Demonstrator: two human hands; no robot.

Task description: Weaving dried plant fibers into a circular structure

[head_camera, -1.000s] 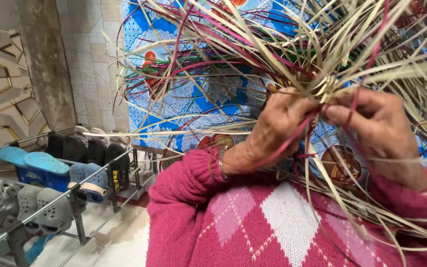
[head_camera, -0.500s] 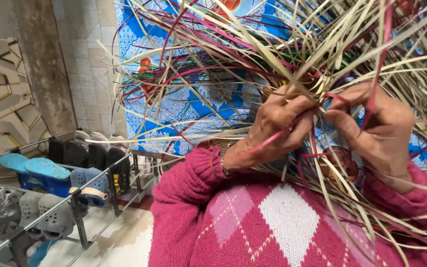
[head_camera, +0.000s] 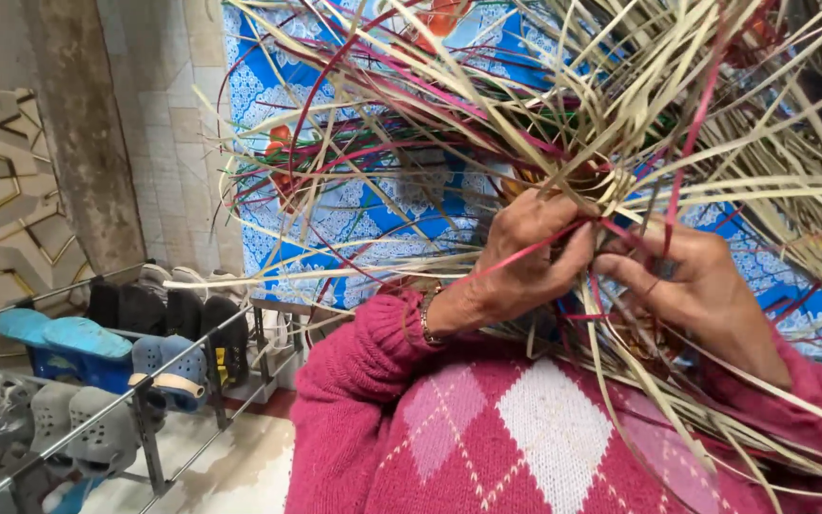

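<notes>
Head view, both hands raised before the chest. Left hand (head_camera: 530,252) was curled, thumb and fingers pinched on a pink strip (head_camera: 525,255) that ran across its knuckles. Right hand (head_camera: 692,281) had its thumb and forefinger pressed together on strands at the woven centre; exactly which strand it pinched could not be made out, as pale strips crossed over the fingers. The woven knot (head_camera: 601,186) sat just above the two hands, touching the fingertips of both. From it a tangle of pale reed strips (head_camera: 677,124) fanned out in all directions, mixed with pink and dark red ones; too many and too overlapped to count, and many were cut off by the top and right edges of the frame.

A bracelet (head_camera: 424,314) showed on the left wrist, one only, half hidden by the pink knitted sleeve (head_camera: 363,352). Behind the strips hung a blue patterned cloth (head_camera: 354,214), mostly screened. At lower left stood a metal shoe rack (head_camera: 145,419) with two visible tiers; footwear on it was partly cut off: roughly three blue pieces, several grey and dark ones, count uncertain.
</notes>
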